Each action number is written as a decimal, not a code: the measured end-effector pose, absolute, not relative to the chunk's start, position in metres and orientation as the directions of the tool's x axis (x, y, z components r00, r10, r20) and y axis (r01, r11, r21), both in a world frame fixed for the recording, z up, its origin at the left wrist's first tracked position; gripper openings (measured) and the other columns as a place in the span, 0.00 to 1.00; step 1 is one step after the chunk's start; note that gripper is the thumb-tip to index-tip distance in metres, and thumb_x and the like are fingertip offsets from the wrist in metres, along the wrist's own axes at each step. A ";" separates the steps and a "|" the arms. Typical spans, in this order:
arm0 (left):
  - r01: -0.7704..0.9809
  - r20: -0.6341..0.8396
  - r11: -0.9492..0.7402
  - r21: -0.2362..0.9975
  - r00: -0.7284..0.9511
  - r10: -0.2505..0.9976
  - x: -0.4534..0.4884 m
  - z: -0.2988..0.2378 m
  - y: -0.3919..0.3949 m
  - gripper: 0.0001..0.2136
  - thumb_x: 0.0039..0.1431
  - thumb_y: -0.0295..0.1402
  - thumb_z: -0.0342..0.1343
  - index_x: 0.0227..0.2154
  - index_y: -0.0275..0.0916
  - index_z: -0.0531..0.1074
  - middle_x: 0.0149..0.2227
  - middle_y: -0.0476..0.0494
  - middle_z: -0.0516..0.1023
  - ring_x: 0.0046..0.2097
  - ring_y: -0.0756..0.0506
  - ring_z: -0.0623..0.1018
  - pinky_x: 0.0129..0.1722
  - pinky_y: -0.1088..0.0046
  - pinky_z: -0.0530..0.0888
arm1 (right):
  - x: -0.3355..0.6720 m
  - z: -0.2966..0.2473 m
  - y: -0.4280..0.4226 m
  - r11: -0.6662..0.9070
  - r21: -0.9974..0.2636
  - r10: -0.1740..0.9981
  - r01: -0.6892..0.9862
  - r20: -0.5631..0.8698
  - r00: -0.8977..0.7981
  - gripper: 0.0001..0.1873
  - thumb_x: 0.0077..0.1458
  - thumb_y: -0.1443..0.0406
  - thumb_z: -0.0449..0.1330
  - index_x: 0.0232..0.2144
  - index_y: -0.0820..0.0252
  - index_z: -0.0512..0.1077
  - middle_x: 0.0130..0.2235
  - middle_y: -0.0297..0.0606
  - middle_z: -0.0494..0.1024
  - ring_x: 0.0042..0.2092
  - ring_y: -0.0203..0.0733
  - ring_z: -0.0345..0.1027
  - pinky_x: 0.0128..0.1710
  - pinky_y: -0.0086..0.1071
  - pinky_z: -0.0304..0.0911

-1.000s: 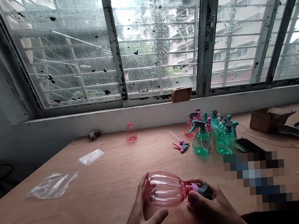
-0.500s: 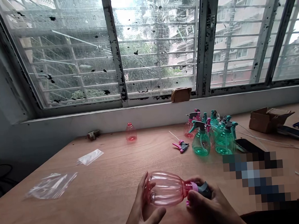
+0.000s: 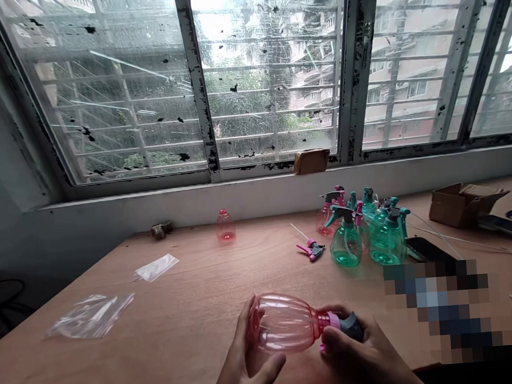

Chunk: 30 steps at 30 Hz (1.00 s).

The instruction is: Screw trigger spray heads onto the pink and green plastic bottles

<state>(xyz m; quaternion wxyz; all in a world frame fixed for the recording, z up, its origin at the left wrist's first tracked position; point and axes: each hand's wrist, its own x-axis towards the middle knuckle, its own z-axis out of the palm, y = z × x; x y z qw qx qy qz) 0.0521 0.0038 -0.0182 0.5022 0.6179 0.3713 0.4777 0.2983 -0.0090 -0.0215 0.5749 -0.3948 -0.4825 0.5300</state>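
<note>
A clear red spray bottle point(image 3: 285, 323) lies sideways between my hands, low in the middle of the view. My left hand point(image 3: 250, 356) cups its base, fingers behind it and thumb held away in front. At the neck, my right hand point(image 3: 354, 343) grips the pink collar point(image 3: 334, 320) and the dark grey spray head point(image 3: 351, 327); part of the trigger is hidden by the fingers. A loose pink and grey spray head point(image 3: 312, 250) with a thin tube lies farther back. Behind it on the left stands a red bottle point(image 3: 225, 226) without a sprayer.
Several green spray bottles point(image 3: 345, 244) and some red ones cluster at the back right. Near them are a dark phone point(image 3: 431, 253), a white cable and a cardboard box point(image 3: 465, 205). Plastic bags point(image 3: 91, 316) lie on the left; a brown block point(image 3: 312, 161) rests on the sill.
The camera view has shifted very slightly. Both hands and the red spray bottle stay almost exactly as they were.
</note>
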 end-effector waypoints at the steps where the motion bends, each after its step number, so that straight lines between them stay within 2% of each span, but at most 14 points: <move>1: -0.032 0.196 -0.194 0.980 0.266 0.944 0.052 -0.016 0.003 0.40 0.55 0.46 0.65 0.67 0.47 0.53 0.68 0.37 0.60 0.68 0.33 0.60 0.68 0.53 0.53 | 0.298 -0.021 -0.009 0.122 -0.966 0.991 -0.229 0.132 -0.026 0.22 0.46 0.52 0.72 0.38 0.61 0.77 0.23 0.35 0.79 0.25 0.42 0.73 0.28 0.35 0.69; 4: -0.057 0.139 -0.128 0.990 0.267 0.954 0.051 -0.008 0.002 0.38 0.55 0.47 0.64 0.65 0.44 0.56 0.64 0.33 0.65 0.66 0.31 0.63 0.65 0.53 0.60 | 0.297 -0.021 -0.010 0.113 -0.968 0.993 -0.224 0.120 -0.019 0.21 0.45 0.52 0.72 0.36 0.61 0.77 0.23 0.34 0.79 0.25 0.41 0.73 0.27 0.33 0.68; 6: -0.056 0.142 -0.132 0.990 0.286 0.948 0.052 -0.005 0.002 0.37 0.55 0.45 0.65 0.64 0.44 0.58 0.65 0.34 0.66 0.66 0.32 0.64 0.65 0.54 0.61 | 0.297 -0.020 -0.011 0.111 -0.968 0.993 -0.223 0.118 -0.018 0.21 0.45 0.52 0.72 0.36 0.61 0.77 0.23 0.34 0.79 0.25 0.42 0.73 0.28 0.34 0.69; 10: -0.059 0.246 -0.239 0.969 0.265 0.932 0.056 -0.010 0.001 0.38 0.54 0.40 0.66 0.65 0.49 0.56 0.69 0.41 0.60 0.69 0.34 0.59 0.69 0.56 0.53 | 0.297 -0.020 -0.011 0.117 -0.970 0.992 -0.215 0.123 -0.016 0.22 0.45 0.51 0.71 0.36 0.61 0.77 0.23 0.36 0.79 0.25 0.43 0.73 0.29 0.37 0.71; 12: -0.063 0.278 -0.271 0.961 0.259 0.925 0.056 -0.013 0.002 0.41 0.51 0.39 0.69 0.65 0.49 0.55 0.69 0.41 0.60 0.69 0.33 0.58 0.70 0.54 0.49 | 0.298 -0.021 -0.011 0.127 -0.970 0.991 -0.208 0.134 -0.020 0.22 0.46 0.51 0.71 0.37 0.61 0.76 0.24 0.36 0.79 0.26 0.44 0.73 0.29 0.38 0.71; 16: -0.132 0.178 -0.147 0.980 0.265 0.948 0.055 -0.011 0.004 0.44 0.51 0.46 0.68 0.66 0.44 0.51 0.69 0.33 0.60 0.68 0.31 0.61 0.68 0.50 0.56 | 0.300 -0.021 -0.010 0.154 -0.974 0.986 -0.168 0.162 -0.035 0.21 0.48 0.53 0.71 0.37 0.62 0.77 0.24 0.36 0.80 0.26 0.43 0.73 0.28 0.35 0.69; 19: -0.080 0.125 -0.108 0.991 0.244 0.962 0.052 -0.009 0.004 0.39 0.55 0.50 0.62 0.66 0.42 0.56 0.68 0.33 0.61 0.68 0.29 0.60 0.67 0.48 0.56 | 0.301 -0.021 -0.010 0.160 -0.976 0.984 -0.148 0.169 -0.048 0.20 0.48 0.54 0.71 0.37 0.62 0.77 0.24 0.37 0.81 0.26 0.43 0.74 0.27 0.33 0.68; 21: -0.031 0.141 -0.138 0.990 0.269 0.953 0.050 -0.011 0.004 0.37 0.56 0.49 0.62 0.65 0.43 0.58 0.68 0.36 0.61 0.68 0.29 0.60 0.68 0.48 0.52 | 0.302 -0.021 -0.010 0.170 -0.974 0.982 -0.148 0.180 -0.053 0.19 0.49 0.54 0.71 0.37 0.62 0.77 0.24 0.37 0.81 0.26 0.42 0.74 0.27 0.32 0.68; 25: -0.046 0.243 -0.241 0.969 0.321 0.915 0.049 -0.018 0.004 0.40 0.56 0.47 0.63 0.68 0.50 0.49 0.71 0.40 0.54 0.69 0.32 0.56 0.69 0.50 0.47 | 0.303 -0.022 -0.009 0.158 -0.971 0.984 -0.181 0.169 -0.049 0.19 0.49 0.54 0.70 0.37 0.62 0.76 0.24 0.36 0.81 0.26 0.42 0.74 0.28 0.33 0.69; 28: -0.060 0.220 -0.212 0.975 0.287 0.932 0.050 -0.018 0.006 0.40 0.58 0.49 0.60 0.68 0.48 0.48 0.69 0.36 0.57 0.68 0.32 0.60 0.67 0.49 0.53 | 0.303 -0.021 -0.009 0.163 -0.971 0.983 -0.174 0.176 -0.059 0.19 0.49 0.54 0.70 0.37 0.62 0.76 0.24 0.36 0.80 0.26 0.42 0.74 0.28 0.32 0.68; 30: -0.059 0.158 -0.147 0.987 0.246 0.956 0.050 -0.013 0.007 0.40 0.56 0.52 0.60 0.67 0.43 0.52 0.66 0.33 0.62 0.64 0.31 0.65 0.65 0.51 0.60 | 0.303 -0.018 -0.010 0.180 -0.972 0.980 -0.153 0.191 -0.064 0.18 0.49 0.55 0.71 0.37 0.62 0.77 0.24 0.36 0.80 0.26 0.41 0.74 0.28 0.31 0.68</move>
